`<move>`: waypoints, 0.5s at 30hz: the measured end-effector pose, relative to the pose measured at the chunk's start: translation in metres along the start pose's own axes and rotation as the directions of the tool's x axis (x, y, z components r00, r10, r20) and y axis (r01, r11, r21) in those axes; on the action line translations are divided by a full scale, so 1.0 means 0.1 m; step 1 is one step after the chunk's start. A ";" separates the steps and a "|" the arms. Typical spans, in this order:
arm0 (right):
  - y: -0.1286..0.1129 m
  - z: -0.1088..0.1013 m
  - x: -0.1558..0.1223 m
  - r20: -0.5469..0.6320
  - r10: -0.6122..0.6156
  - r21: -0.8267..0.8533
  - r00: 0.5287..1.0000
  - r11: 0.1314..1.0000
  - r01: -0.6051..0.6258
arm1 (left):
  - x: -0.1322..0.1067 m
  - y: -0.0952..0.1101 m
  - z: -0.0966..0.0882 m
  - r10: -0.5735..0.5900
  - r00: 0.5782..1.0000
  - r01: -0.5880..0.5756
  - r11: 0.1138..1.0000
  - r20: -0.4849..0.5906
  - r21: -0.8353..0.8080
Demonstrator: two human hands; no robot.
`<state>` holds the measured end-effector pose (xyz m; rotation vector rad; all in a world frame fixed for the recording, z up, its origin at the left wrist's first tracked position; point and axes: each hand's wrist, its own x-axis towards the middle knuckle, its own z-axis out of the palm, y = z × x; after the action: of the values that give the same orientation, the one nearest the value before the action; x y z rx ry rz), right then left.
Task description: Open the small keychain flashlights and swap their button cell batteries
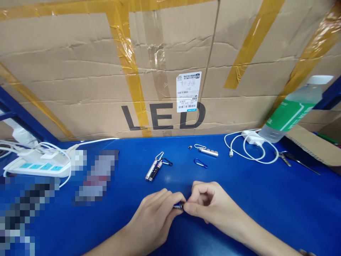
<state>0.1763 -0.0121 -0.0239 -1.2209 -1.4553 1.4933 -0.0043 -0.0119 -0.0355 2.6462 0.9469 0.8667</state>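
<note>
My left hand (pixel 160 213) is closed around a small dark mini flashlight (pixel 178 206), so most of its barrel is hidden. The thumb and forefinger of my right hand (pixel 204 202) pinch its right end. Farther back on the blue table lie a silver mini flashlight (pixel 151 170) and a black one (pixel 156 171), side by side, each with a carabiner clip. To their right is a silver tube (pixel 209 152) with several small round cells on it, beside a silver carabiner (pixel 199 146). A blue carabiner (pixel 200 163) and a tiny metal piece (pixel 190 147) lie nearby.
A large taped cardboard box (pixel 87 71) stands along the back. On the left is a white power strip (pixel 39 169) with cables and blurred items. A water bottle (pixel 290 110), white charger cable (pixel 247 156), keys (pixel 285 159) and open carton (pixel 314 144) are on the right.
</note>
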 end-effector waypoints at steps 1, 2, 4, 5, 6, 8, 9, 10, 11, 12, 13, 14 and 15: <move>0.00 0.00 0.00 -0.025 -0.025 -0.031 0.999 0.999 0.024 | 0.00 0.00 0.01 -0.003 1.000 0.003 1.000 0.001 0.006; -0.01 0.00 0.00 -0.051 -0.059 -0.069 0.997 0.996 0.055 | 0.00 0.00 0.01 -0.009 1.000 0.009 1.000 0.001 0.011; -0.01 0.00 -0.01 -0.103 -0.159 -0.155 0.982 0.978 0.142 | 0.01 0.00 0.02 -0.015 1.000 0.015 1.000 -0.006 0.024; -0.01 0.00 -0.01 -0.122 -0.220 -0.199 0.968 0.961 0.193 | 0.01 0.00 0.02 -0.014 1.000 0.014 0.999 -0.012 0.034; -0.01 0.00 -0.01 -0.134 -0.285 -0.241 0.949 0.938 0.248 | 0.01 0.00 0.03 -0.010 1.000 0.010 0.999 -0.019 0.046; -0.01 -0.02 -0.02 -0.121 -0.421 -0.319 0.899 0.874 0.367 | 0.01 0.01 0.02 0.007 0.999 -0.003 0.997 -0.042 0.075; -0.01 -0.03 -0.03 -0.100 -0.487 -0.354 0.868 0.832 0.426 | 0.01 0.02 0.02 0.014 0.998 -0.010 0.996 -0.053 0.090; -0.01 -0.04 -0.03 -0.073 -0.546 -0.389 0.835 0.786 0.480 | 0.01 0.02 0.01 0.015 0.998 -0.009 0.995 -0.060 0.102; -0.01 -0.06 -0.04 -0.045 -0.596 -0.425 0.802 0.738 0.525 | 0.01 0.03 0.01 0.013 0.998 -0.006 0.994 -0.061 0.108; -0.01 -0.07 -0.05 -0.018 -0.635 -0.462 0.772 0.690 0.557 | 0.02 0.03 0.00 0.009 0.999 -0.004 0.994 -0.053 0.105; -0.02 -0.09 -0.05 0.010 -0.665 -0.500 0.747 0.644 0.580 | 0.02 0.03 -0.01 0.006 0.999 -0.002 0.995 -0.040 0.096; -0.02 -0.11 -0.05 0.042 -0.688 -0.536 0.724 0.596 0.598 | 0.03 0.03 -0.01 0.009 1.000 -0.006 0.996 -0.030 0.084; -0.02 -0.13 -0.05 0.077 -0.707 -0.567 0.703 0.549 0.614 | 0.03 0.03 -0.02 0.017 0.999 -0.015 0.997 -0.027 0.073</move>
<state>0.1898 -0.0127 -0.0200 -0.8720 -2.0142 0.4283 -0.0016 -0.0122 -0.0316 2.7135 0.9835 0.8917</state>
